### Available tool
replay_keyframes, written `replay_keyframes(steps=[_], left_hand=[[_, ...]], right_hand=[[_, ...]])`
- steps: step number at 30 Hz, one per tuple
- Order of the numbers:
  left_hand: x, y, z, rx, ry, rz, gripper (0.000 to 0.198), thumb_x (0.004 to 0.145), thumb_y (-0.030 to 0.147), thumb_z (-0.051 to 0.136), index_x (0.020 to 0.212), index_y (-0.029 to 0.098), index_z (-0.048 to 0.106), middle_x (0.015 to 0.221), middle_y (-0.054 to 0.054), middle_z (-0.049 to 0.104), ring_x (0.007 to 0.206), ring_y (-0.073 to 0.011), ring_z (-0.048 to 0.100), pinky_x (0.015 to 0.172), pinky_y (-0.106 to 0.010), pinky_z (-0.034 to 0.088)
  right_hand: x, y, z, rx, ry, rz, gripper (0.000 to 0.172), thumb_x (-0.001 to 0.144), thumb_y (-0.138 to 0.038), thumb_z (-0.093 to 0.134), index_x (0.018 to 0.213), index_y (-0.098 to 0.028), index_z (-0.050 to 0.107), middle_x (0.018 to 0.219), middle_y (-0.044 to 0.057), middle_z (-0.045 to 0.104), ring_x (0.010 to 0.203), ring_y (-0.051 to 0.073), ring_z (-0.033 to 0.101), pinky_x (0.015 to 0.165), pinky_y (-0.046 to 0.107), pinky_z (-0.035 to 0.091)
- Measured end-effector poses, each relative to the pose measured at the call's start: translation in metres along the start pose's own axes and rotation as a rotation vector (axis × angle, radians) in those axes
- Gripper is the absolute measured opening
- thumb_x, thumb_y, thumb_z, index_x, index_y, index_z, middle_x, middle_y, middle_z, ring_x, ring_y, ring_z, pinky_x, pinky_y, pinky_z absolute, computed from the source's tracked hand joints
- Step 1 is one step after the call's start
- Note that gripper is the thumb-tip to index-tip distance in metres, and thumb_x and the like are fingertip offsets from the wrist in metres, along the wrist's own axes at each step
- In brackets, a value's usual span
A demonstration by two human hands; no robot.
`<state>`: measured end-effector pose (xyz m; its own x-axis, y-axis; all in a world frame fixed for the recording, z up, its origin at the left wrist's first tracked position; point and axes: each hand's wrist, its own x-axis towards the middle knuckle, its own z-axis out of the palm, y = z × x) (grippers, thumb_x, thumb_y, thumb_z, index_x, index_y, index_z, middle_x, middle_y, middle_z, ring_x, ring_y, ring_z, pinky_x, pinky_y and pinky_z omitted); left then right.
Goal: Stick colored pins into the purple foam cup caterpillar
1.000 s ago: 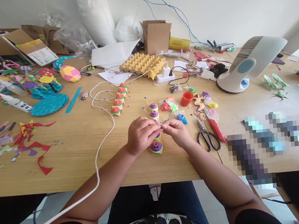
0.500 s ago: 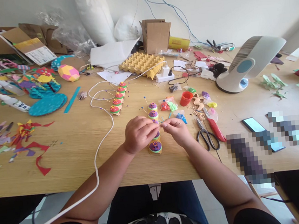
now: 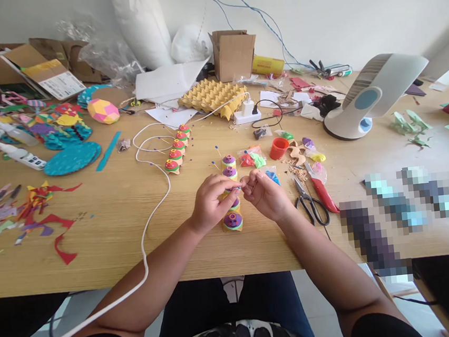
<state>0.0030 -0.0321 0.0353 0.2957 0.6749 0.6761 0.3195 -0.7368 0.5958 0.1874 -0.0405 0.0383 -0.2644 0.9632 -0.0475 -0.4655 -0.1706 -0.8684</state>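
Observation:
My left hand [image 3: 214, 200] is closed in a pinch, with a small bit of blue clay [image 3: 239, 187] at its fingertips. Facing it, my right hand [image 3: 266, 195] has its fingers curled in around what looks like a thin stick [image 3: 254, 188]. Both hands are above a row of egg-carton cups topped with purple clay [image 3: 233, 221], which they partly cover. Blue-tipped sticks [image 3: 217, 150] stick out of the far cups. A second row with red and green clay [image 3: 175, 153] lies farther back to the left.
On the right are scissors [image 3: 311, 202], a red-handled knife [image 3: 322, 191], a red cup [image 3: 278, 148], bags of clay [image 3: 272, 175] and a fan [image 3: 372, 96]. A white cable [image 3: 158, 198] runs along my left. A yellow egg tray [image 3: 213, 96] is at the back, paper scraps [image 3: 50, 212] far left.
My right hand has turned, its fingers curling inward and slightly up. My left fingertips have opened up a little, showing the blue bit. The clay rows stay in place.

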Motion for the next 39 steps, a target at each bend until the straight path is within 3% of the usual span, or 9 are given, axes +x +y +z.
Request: replay_keyframes(steps=[11, 14, 17, 22, 30, 34, 39], left_hand=[[0.003, 0.001, 0.000, -0.184, 0.014, -0.155, 0.023, 0.100, 0.031, 0.053, 0.101, 0.019, 0.072, 0.098, -0.007, 0.069, 0.094, -0.0176, 0.065, 0.083, -0.032, 0.052], [0.004, 0.001, 0.000, -0.203, 0.022, -0.181, 0.018, 0.094, 0.035, 0.064, 0.099, 0.019, 0.071, 0.095, -0.006, 0.067, 0.084, -0.0153, 0.061, 0.075, -0.029, 0.050], [0.003, 0.000, 0.000, -0.162, 0.062, -0.187, 0.017, 0.087, 0.035, 0.072, 0.091, 0.019, 0.070, 0.088, -0.003, 0.066, 0.073, -0.0127, 0.055, 0.069, -0.027, 0.047], [0.004, -0.004, -0.002, -0.152, 0.139, -0.216, 0.016, 0.092, 0.034, 0.066, 0.089, 0.019, 0.070, 0.087, -0.003, 0.067, 0.075, -0.0133, 0.055, 0.070, -0.028, 0.046], [0.008, -0.016, -0.004, -0.325, 0.370, -0.347, 0.017, 0.083, 0.035, 0.076, 0.084, 0.019, 0.069, 0.080, 0.000, 0.065, 0.073, -0.0113, 0.057, 0.068, -0.024, 0.045], [0.008, -0.017, -0.004, -0.330, 0.388, -0.357, 0.021, 0.082, 0.038, 0.077, 0.079, 0.019, 0.068, 0.075, 0.001, 0.063, 0.071, -0.0110, 0.056, 0.068, -0.023, 0.045], [0.008, -0.015, -0.005, -0.275, 0.363, -0.385, 0.024, 0.088, 0.042, 0.070, 0.084, 0.019, 0.071, 0.082, -0.002, 0.068, 0.079, -0.0135, 0.061, 0.074, -0.025, 0.048]], right_hand=[[-0.004, -0.001, 0.002, 0.036, -0.012, -0.006, 0.041, 0.078, -0.050, 0.073, 0.079, -0.024, 0.041, 0.079, -0.002, 0.056, 0.064, 0.012, 0.042, 0.056, 0.024, 0.035], [-0.004, -0.001, 0.001, 0.061, -0.015, -0.018, 0.043, 0.078, -0.051, 0.074, 0.073, -0.023, 0.042, 0.075, -0.002, 0.054, 0.062, 0.011, 0.040, 0.055, 0.024, 0.034], [-0.003, 0.001, -0.001, 0.047, -0.019, -0.020, 0.044, 0.079, -0.053, 0.074, 0.070, -0.022, 0.044, 0.074, -0.002, 0.052, 0.062, 0.011, 0.040, 0.056, 0.024, 0.036], [-0.002, 0.004, -0.004, 0.084, -0.010, -0.016, 0.033, 0.080, -0.047, 0.076, 0.080, -0.022, 0.054, 0.077, -0.002, 0.056, 0.062, 0.010, 0.043, 0.056, 0.023, 0.037], [-0.002, 0.002, -0.002, 0.119, 0.037, -0.027, 0.033, 0.079, -0.044, 0.079, 0.077, -0.021, 0.054, 0.074, -0.002, 0.056, 0.062, 0.009, 0.043, 0.054, 0.021, 0.033], [-0.001, 0.003, -0.004, 0.145, 0.034, -0.038, 0.036, 0.073, -0.039, 0.085, 0.073, -0.021, 0.053, 0.073, -0.003, 0.054, 0.062, 0.009, 0.042, 0.054, 0.021, 0.030], [0.001, 0.002, -0.006, 0.133, 0.037, -0.037, 0.042, 0.080, -0.050, 0.076, 0.066, -0.019, 0.051, 0.075, 0.000, 0.054, 0.062, 0.009, 0.040, 0.052, 0.022, 0.029]])
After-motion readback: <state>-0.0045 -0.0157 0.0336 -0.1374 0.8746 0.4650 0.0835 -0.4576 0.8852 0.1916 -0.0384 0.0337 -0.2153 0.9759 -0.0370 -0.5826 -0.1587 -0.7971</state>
